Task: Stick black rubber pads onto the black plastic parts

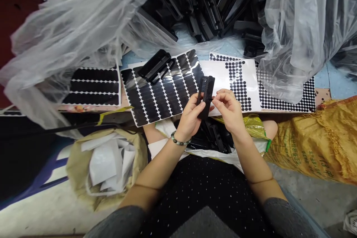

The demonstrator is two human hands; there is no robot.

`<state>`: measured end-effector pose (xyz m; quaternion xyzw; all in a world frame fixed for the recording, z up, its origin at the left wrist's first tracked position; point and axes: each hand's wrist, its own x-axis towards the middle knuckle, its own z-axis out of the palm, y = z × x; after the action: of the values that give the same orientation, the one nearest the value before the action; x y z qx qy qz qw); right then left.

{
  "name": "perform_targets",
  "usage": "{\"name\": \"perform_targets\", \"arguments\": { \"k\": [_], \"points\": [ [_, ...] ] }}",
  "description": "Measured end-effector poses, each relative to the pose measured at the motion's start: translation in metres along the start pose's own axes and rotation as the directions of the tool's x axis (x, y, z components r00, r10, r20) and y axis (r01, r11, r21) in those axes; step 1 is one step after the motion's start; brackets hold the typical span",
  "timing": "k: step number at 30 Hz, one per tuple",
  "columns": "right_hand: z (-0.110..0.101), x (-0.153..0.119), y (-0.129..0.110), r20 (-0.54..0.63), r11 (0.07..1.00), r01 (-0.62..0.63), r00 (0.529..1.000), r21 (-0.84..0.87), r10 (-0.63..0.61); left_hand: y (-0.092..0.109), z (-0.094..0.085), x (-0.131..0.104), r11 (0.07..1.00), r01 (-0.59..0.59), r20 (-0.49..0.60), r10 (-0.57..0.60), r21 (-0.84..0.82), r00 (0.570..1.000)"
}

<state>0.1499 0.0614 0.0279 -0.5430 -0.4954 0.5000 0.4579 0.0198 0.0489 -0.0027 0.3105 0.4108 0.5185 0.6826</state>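
My left hand (pixel 191 114), with a beaded bracelet at the wrist, grips a black plastic part (pixel 206 95) that stands nearly upright. Thumb and index finger of my right hand (pixel 227 108) pinch together at the part's right edge, on something small and dark that I cannot make out. Behind and to the left, a second black part (pixel 154 65) lies on a sheet of black oblong stickers (pixel 164 98). A white sheet with round black dots (pixel 251 81) lies just behind my right hand.
Black parts (pixel 206 3) are heaped at the back between sheets of clear plastic (pixel 83 11). More black parts (pixel 217 137) lie in a bag at my lap. A sack of white paper scraps (pixel 108 163) stands at left, a yellow woven sack (pixel 315 145) at right.
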Motion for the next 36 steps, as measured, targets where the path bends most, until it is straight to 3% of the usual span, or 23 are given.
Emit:
{"name": "perform_targets", "arguments": {
  "k": [9, 13, 17, 21, 24, 29, 36],
  "points": [
    [0.008, -0.002, 0.003, -0.001, 0.988, 0.067, 0.998, -0.138, -0.068, -0.006, -0.003, -0.002, 0.975, -0.169, -0.041, 0.176, 0.148, 0.983],
    [0.007, 0.012, 0.016, -0.066, 0.982, -0.023, 0.998, -0.189, 0.010, 0.005, -0.019, 0.002, 0.947, -0.188, 0.004, 0.194, 0.259, 0.981],
    [0.007, 0.036, 0.031, -0.120, 0.938, -0.056, 0.993, -0.342, 0.016, 0.021, -0.035, 0.025, 0.940, -0.227, -0.055, 0.249, 0.256, 0.967],
    [0.013, 0.042, 0.035, -0.009, 0.874, 0.079, 0.995, -0.480, -0.095, 0.020, -0.036, 0.057, 0.957, -0.070, -0.051, 0.088, 0.281, 0.995],
    [0.009, 0.036, 0.027, 0.090, 0.896, 0.201, 0.980, -0.395, -0.180, 0.021, -0.033, 0.065, 0.967, 0.027, -0.065, -0.011, 0.252, 0.998],
    [-0.015, 0.038, 0.000, 0.060, 0.960, 0.209, 0.978, -0.189, -0.201, 0.044, -0.029, 0.045, 0.973, 0.126, 0.045, -0.137, 0.191, 0.990],
    [-0.022, 0.040, -0.020, 0.111, 0.960, 0.210, 0.975, -0.186, -0.192, 0.060, -0.017, 0.024, 0.968, 0.135, 0.119, -0.163, 0.214, 0.979]
  ]
}}
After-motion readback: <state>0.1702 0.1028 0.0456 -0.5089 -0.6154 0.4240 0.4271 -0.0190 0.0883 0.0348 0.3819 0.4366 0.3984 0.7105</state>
